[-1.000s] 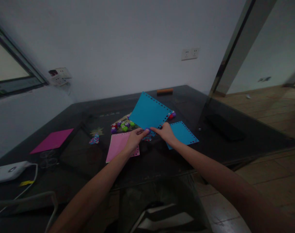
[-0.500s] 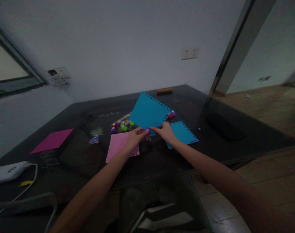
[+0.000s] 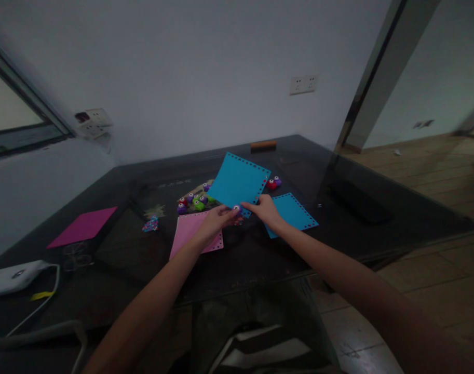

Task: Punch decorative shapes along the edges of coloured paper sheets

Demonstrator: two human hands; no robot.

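Here | two hands (image 3: 268, 212) holding | one blue sheet (image 3: 239, 181) | one purple ball (image 3: 237, 208)

1. Upper blue sheet (image 3: 239, 179): smooth, matt face; paper or thin foam, can't tell which.
2. Lower blue sheet (image 3: 295, 214), pink sheet (image 3: 190, 227), magenta sheet (image 3: 83, 227): same flat, even, matt look.
3. Purple ball (image 3: 237, 209) and the loose eyed balls (image 3: 199, 205): smooth, look like plastic, slight shine.
4. Desk (image 3: 256, 267): dark, smooth, glossy, glass-like top with soft reflections.
5. Power strip (image 3: 16, 278): white plastic, smooth.
6. Wall sockets (image 3: 303, 84): white, plastic-looking.
7. Wall (image 3: 205, 67): matt, painted look.
8. Floor (image 3: 423, 265): tile, slight sheen near the desk.
9. Striped fabric (image 3: 268, 353): soft cloth, matt.
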